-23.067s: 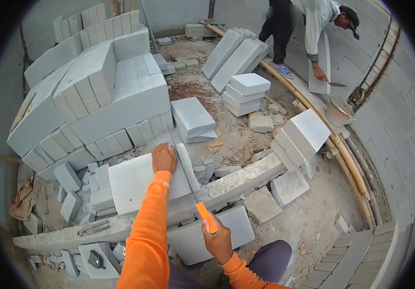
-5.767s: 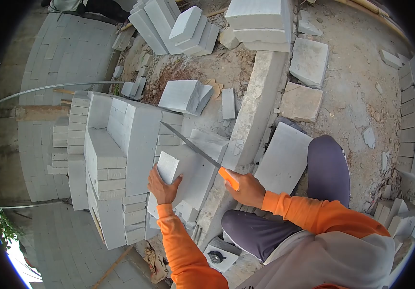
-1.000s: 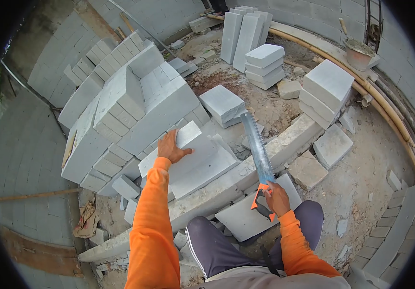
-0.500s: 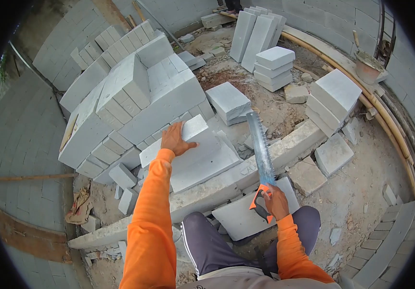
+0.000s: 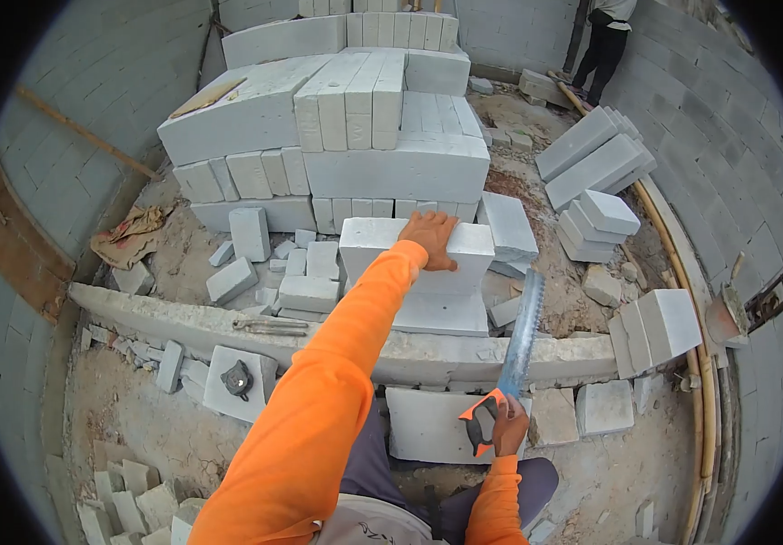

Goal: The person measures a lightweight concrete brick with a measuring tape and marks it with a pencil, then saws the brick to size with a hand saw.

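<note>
My left hand (image 5: 430, 241) lies over the top edge of an upright white lightweight concrete block (image 5: 469, 241), thumb on the near face and fingers across the top. That block stands on another block (image 5: 441, 318) lying flat behind a low concrete beam. In my right hand (image 5: 510, 427) is a handsaw (image 5: 523, 327) with an orange and black handle. Its toothed blade points up and away, apart from the upright block and to its right. Below the saw handle, a pale slab (image 5: 423, 427) lies in front of my knees.
A large stack of blocks (image 5: 391, 173) rises ahead. The concrete beam (image 5: 564, 359) crosses in front of me. A tape measure (image 5: 238, 380) sits on a block at left. Bamboo poles (image 5: 696, 336) run along the right wall. Another person (image 5: 602, 50) stands at the back right.
My view has turned to the left and levelled, so the beam now runs straight across. The tape measure has come into view. Both hands keep their holds on block and handsaw.
</note>
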Demonstrator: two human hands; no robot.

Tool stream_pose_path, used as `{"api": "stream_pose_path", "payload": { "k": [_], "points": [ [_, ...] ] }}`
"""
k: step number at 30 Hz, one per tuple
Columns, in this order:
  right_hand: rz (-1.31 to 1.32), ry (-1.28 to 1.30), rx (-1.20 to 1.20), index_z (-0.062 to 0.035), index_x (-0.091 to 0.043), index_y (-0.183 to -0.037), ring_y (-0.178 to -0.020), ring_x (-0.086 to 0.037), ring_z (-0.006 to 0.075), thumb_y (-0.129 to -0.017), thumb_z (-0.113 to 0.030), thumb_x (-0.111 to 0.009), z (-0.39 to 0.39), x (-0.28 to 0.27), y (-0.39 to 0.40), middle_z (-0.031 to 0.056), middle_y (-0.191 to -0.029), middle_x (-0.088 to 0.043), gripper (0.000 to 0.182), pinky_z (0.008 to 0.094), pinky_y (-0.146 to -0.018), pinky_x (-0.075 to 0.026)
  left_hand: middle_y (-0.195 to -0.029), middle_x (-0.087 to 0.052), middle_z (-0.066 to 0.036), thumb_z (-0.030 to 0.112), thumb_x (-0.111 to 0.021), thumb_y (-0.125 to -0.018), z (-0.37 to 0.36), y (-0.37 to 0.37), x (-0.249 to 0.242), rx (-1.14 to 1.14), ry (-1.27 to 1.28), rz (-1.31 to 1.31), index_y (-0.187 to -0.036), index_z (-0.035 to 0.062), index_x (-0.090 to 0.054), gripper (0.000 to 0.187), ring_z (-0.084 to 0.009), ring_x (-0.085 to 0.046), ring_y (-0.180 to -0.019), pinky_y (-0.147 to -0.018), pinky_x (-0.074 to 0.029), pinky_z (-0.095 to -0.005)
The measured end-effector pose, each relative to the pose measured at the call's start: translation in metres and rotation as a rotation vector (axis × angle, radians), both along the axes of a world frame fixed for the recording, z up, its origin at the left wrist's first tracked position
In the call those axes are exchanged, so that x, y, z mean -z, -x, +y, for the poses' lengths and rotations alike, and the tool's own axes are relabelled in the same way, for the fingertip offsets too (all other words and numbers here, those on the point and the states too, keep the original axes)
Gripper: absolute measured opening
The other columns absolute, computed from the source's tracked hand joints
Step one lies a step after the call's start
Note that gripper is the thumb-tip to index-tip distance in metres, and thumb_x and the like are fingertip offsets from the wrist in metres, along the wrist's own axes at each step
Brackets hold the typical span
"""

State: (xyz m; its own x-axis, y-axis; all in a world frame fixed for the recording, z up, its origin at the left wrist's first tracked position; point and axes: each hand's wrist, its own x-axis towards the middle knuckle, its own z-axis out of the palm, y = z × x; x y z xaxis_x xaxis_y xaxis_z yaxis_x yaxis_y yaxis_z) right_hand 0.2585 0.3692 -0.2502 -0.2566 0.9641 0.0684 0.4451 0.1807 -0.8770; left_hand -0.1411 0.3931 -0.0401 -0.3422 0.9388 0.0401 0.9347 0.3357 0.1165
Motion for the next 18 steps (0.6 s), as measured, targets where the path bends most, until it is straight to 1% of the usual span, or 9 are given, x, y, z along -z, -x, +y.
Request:
{"api": "stream_pose_path", "payload": {
  "k": [2, 3, 6, 9, 12, 15, 18],
  "points": [
    [0.272, 0.045, 0.111, 0.0073, -0.069, -0.118, -0.074, -0.066, 0.0170, -0.100, -0.021, -0.061, 0.005, 0.007, -0.003, 0.0123, -0.088, -0.072, 0.034, 0.0310, -0.068, -0.052, -0.140, -0.053, -0.011, 0.056, -0.081, -0.072, -0.002, 0.000, -0.008, 0.017, 0.002, -0.002, -0.150, 0.0095, -0.043, 0.098, -0.0294, -0.045, -0.135, -0.112, -0.032, -0.0444],
    [0.315, 0.146, 0.255, 0.0060, -0.070, -0.112, -0.059, -0.052, 0.0082, -0.104, -0.026, -0.057, 0.001, -0.016, -0.003, 0.0042, -0.076, -0.062, 0.035, 0.0246, -0.055, -0.043, -0.140, -0.053, -0.011, 0.055, -0.080, -0.073, -0.002, 0.002, -0.006, 0.025, -0.012, -0.001, -0.149, 0.0093, -0.043, 0.096, -0.0292, -0.046, -0.134, -0.112, -0.032, -0.0445],
    [0.278, 0.062, 0.474, 0.0029, -0.070, -0.109, -0.051, -0.042, 0.0063, -0.106, -0.033, -0.054, 0.007, -0.041, -0.027, 0.0003, -0.068, -0.052, 0.040, 0.0235, -0.047, -0.034, -0.140, -0.053, -0.011, 0.056, -0.080, -0.073, -0.001, 0.002, -0.007, 0.021, 0.007, 0.008, -0.149, 0.0087, -0.043, 0.097, -0.0291, -0.045, -0.134, -0.112, -0.032, -0.0445],
    [0.357, -0.063, 0.603, 0.0006, -0.071, -0.108, -0.053, -0.040, 0.0069, -0.106, -0.039, -0.050, 0.022, -0.048, -0.047, -0.0018, -0.070, -0.045, 0.045, 0.0242, -0.047, -0.032, -0.140, -0.053, -0.011, 0.057, -0.080, -0.073, -0.002, 0.002, -0.007, 0.025, 0.004, 0.003, -0.150, 0.0090, -0.042, 0.098, -0.0292, -0.045, -0.135, -0.112, -0.032, -0.0442],
    [0.535, 0.131, 0.658, -0.0053, -0.068, -0.116, -0.057, -0.039, 0.0073, -0.106, -0.043, -0.049, 0.033, -0.041, -0.064, -0.0027, -0.073, -0.041, 0.044, 0.0240, -0.051, -0.033, -0.141, -0.052, -0.011, 0.058, -0.079, -0.073, 0.000, 0.003, -0.002, 0.021, -0.012, 0.012, -0.150, 0.0096, -0.042, 0.098, -0.0291, -0.044, -0.136, -0.112, -0.032, -0.0446],
    [1.046, 0.505, 0.787, -0.0066, -0.064, -0.125, -0.058, -0.037, 0.0079, -0.106, -0.047, -0.048, 0.038, -0.030, -0.068, -0.0047, -0.080, -0.041, 0.047, 0.0267, -0.056, -0.035, -0.144, -0.051, -0.011, 0.058, -0.079, -0.073, 0.001, 0.002, -0.004, 0.014, 0.011, 0.024, -0.151, 0.0105, -0.041, 0.099, -0.0298, -0.043, -0.138, -0.113, -0.031, -0.0451],
    [1.264, 0.736, 0.708, -0.0118, -0.058, -0.133, -0.060, -0.036, 0.0087, -0.106, -0.048, -0.046, 0.053, 0.003, -0.085, -0.0059, -0.081, -0.040, 0.047, 0.0280, -0.060, -0.037, -0.146, -0.049, -0.012, 0.058, -0.079, -0.073, 0.001, -0.001, -0.006, 0.000, 0.022, 0.020, -0.152, 0.0112, -0.039, 0.100, -0.0308, -0.042, -0.139, -0.114, -0.030, -0.0458]
  ]
}}
